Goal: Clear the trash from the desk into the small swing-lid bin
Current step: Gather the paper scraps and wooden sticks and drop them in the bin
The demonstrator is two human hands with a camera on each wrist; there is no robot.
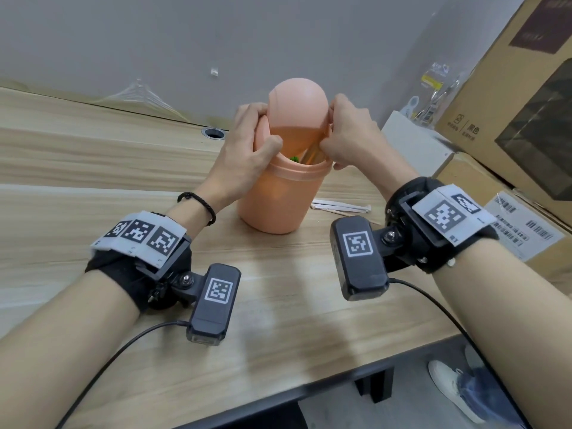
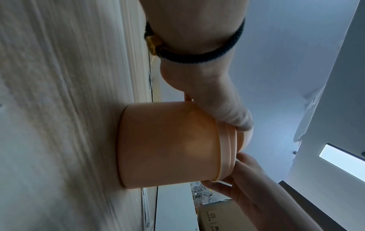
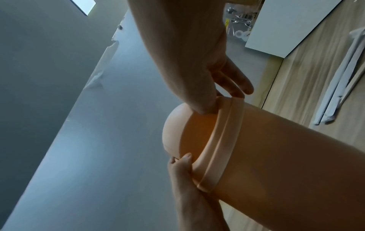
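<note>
**Inspector:** On the wooden desk (image 1: 93, 168) stands the peach bin (image 1: 272, 205), upright, near the middle. Its domed lid (image 1: 297, 103) is tilted back, front edge lifted clear of the rim.

**Clerk:** And the hands?

**Inspector:** Left hand (image 1: 247, 147) grips the lid's left side, fingers curled over the top edge, thumb against the front. Right hand (image 1: 349, 137) grips the lid's right side likewise; the right wrist view shows its thumb pressed on the lid just above the rim.

**Clerk:** Contents?

**Inspector:** Something green (image 1: 294, 158) shows through the gap under the lid; what it is I cannot tell.

**Clerk:** Anything left out?

**Inspector:** White paper wrappers (image 1: 340, 207) lie on the desk just right of the bin. Cardboard boxes (image 1: 501, 88) are stacked along the right edge.
</note>
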